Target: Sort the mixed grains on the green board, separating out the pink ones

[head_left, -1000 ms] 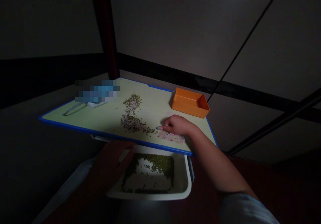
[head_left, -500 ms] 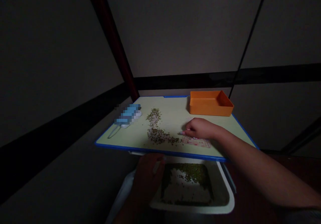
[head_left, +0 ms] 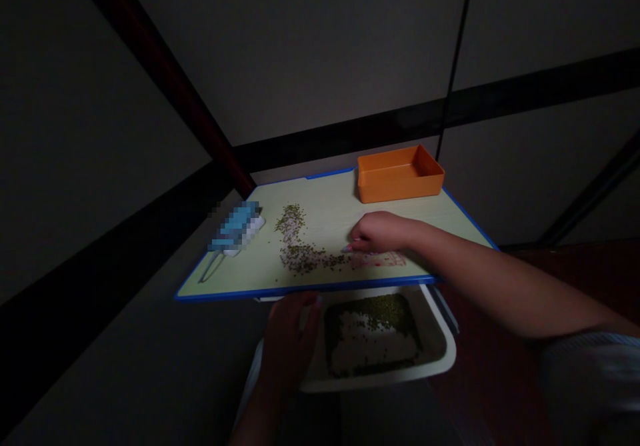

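My right hand (head_left: 376,231) rests on the pale board with its fingers curled closed. A small pale, pinkish tip shows at the fingertips; I cannot make out whether it is a nail or a held thing. Below the hand lies a flat sheet with pink markings (head_left: 387,259). Just left of the fingers are small green grains (head_left: 305,259), trailing into a second patch (head_left: 291,218) farther back. Below the board's front edge, my left hand (head_left: 290,339) is at the left side of a white tub (head_left: 440,359), thumb apart from the fingers, nothing visible in it.
The tub holds more green grains (head_left: 387,309). An orange tray (head_left: 400,183) stands at the board's back right. A blue and white object with a loop (head_left: 237,227), partly blurred out, lies at the left. The board (head_left: 330,203) has a blue edge; walls rise behind and left.
The view has tilted and shifted, so the board sits higher at the right. My right hand stays beside the grains, still closed; my left hand stays at the tub.
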`<state>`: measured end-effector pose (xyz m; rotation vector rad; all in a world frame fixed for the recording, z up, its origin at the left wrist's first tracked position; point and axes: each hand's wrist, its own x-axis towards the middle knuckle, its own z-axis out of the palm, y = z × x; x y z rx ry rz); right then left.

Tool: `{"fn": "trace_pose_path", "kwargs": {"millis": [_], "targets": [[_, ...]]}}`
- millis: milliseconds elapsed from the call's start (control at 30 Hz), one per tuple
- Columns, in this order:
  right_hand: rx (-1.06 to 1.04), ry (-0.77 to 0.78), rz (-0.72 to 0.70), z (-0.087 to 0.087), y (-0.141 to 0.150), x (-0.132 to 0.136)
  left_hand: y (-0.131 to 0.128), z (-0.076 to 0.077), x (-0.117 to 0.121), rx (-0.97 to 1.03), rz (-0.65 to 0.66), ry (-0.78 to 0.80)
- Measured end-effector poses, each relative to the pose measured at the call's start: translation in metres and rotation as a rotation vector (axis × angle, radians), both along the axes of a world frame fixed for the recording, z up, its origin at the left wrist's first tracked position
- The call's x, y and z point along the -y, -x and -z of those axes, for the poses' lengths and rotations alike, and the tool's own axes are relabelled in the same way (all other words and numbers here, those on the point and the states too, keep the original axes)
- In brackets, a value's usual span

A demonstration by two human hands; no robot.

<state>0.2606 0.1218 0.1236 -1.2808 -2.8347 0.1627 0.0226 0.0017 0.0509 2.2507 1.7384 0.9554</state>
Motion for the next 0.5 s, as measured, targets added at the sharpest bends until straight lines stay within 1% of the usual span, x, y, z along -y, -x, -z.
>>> {"fn": "trace_pose_path", "kwargs": {"millis": [200, 500], "targets": [[0.003, 0.001, -0.009, -0.001, 0.0028, 0.0045, 0.0005, 0.0003, -0.0002, -0.002, -0.003, -0.002], [-0.012, 0.076, -0.054, -0.0017, 0.0057, 0.0103, 0.0005, -0.0011, 0.0015, 0.002, -0.009, 0.002]]}}
